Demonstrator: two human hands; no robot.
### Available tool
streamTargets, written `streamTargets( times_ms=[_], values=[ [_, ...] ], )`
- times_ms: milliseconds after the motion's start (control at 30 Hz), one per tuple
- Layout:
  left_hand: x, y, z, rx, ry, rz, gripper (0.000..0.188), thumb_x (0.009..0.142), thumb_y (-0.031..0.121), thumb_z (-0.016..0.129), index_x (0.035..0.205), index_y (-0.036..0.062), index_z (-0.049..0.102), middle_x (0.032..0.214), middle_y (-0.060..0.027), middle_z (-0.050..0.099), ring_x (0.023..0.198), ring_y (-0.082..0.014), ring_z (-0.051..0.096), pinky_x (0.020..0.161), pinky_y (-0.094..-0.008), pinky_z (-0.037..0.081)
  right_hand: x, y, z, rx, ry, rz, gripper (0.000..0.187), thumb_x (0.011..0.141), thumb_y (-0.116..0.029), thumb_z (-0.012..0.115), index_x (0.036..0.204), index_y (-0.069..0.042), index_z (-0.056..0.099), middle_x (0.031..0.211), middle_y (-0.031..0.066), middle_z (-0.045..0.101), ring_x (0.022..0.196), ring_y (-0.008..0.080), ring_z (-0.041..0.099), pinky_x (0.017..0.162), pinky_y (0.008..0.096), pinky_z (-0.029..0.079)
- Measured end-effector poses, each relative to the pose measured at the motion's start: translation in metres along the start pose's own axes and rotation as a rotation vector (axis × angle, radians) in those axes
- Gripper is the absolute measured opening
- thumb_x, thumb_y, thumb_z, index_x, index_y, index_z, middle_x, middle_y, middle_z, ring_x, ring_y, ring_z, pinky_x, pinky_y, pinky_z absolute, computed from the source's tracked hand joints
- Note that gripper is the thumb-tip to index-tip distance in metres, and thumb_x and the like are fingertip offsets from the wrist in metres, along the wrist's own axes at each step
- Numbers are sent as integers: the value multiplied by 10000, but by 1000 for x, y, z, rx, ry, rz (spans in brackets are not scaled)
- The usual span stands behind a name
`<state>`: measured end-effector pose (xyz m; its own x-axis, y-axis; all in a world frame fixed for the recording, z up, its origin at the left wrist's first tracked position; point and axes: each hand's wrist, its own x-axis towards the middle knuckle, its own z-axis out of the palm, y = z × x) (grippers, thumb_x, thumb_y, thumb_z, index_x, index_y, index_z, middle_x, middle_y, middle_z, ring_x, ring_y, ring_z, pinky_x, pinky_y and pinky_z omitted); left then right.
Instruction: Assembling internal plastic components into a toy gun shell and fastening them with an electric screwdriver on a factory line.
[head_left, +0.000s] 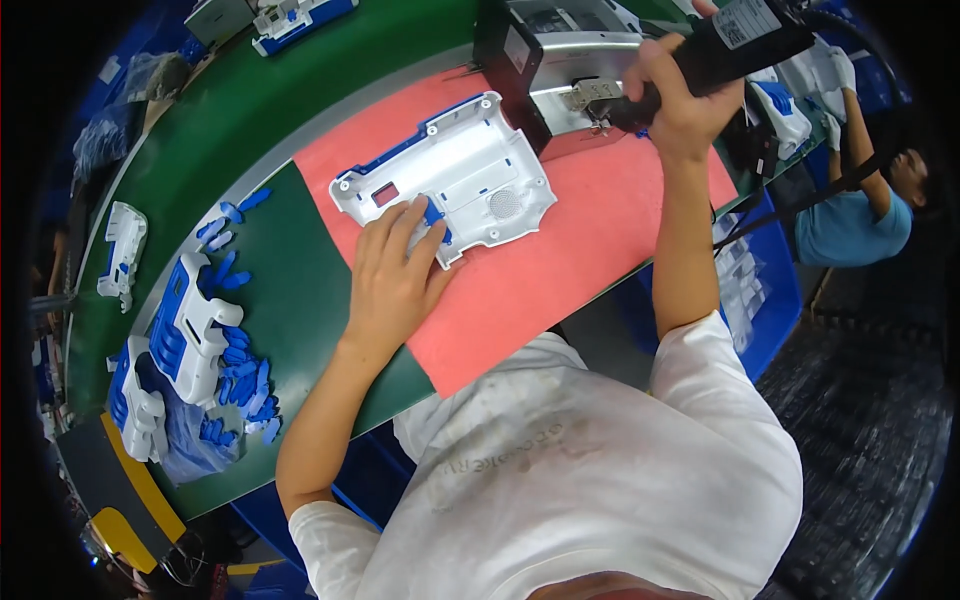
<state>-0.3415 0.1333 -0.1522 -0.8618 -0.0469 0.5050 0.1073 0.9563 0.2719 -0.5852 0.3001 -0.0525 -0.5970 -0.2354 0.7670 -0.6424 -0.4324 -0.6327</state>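
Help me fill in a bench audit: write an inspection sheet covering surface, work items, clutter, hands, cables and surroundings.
Surface: pink mat on a green table.
Work items: white housing with blue trim, lying on the mat; black labelled device.
Clutter: loose blue pieces and a clear plastic bag at left.
Hands: left hand touches the housing's near edge; right hand holds the device.
Cables: black cable at right; its ends unclear.
Surroundings: gloved co-worker and blue bin at right.
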Motion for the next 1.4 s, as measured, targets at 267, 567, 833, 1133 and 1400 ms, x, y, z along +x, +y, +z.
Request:
streamTargets(
  times_ms=[267,567,833,1133,1400],
  values=[
    [0,1,2,-24,38,-29,404,712,209,776,1046,24,646,1262,-122,557,1142,-334,516,921,-445,438,-25,-28,75,426,-135,-28,590,834,85,511,1359,-15,261,672,115,531,498,198,529,509,379,489],
    [-3,-1,4,-60,103,-18,346,652,185,737,949,19,673,1178,-125,593,1102,-313,530,893,-419,437,-60,-22,150,232,-50,212,575,789,94,578,1285,15,298,612,44,499,444,127,504,443,253,441],
    [-5,-3,5,-69,87,-30,372,653,182,746,982,28,665,1201,-118,581,1115,-316,521,900,-429,441,-63,-12,157,263,-39,236,623,783,116,567,1310,-3,258,631,36,479,444,120,496,428,250,434],
    [-4,-3,7,-42,99,-24,362,648,211,741,952,29,670,1179,-126,602,1094,-300,534,893,-411,430,-64,-1,156,702,37,165,594,802,73,587,1294,-14,265,653,40,483,441,117,478,427,253,428],
    [-5,-2,8,-44,92,-39,351,653,213,736,944,29,667,1184,-126,600,1087,-300,534,897,-414,429,-67,-9,158,213,-90,260,620,765,113,588,1285,-17,277,655,32,478,449,113,478,424,249,415]
  ],
)
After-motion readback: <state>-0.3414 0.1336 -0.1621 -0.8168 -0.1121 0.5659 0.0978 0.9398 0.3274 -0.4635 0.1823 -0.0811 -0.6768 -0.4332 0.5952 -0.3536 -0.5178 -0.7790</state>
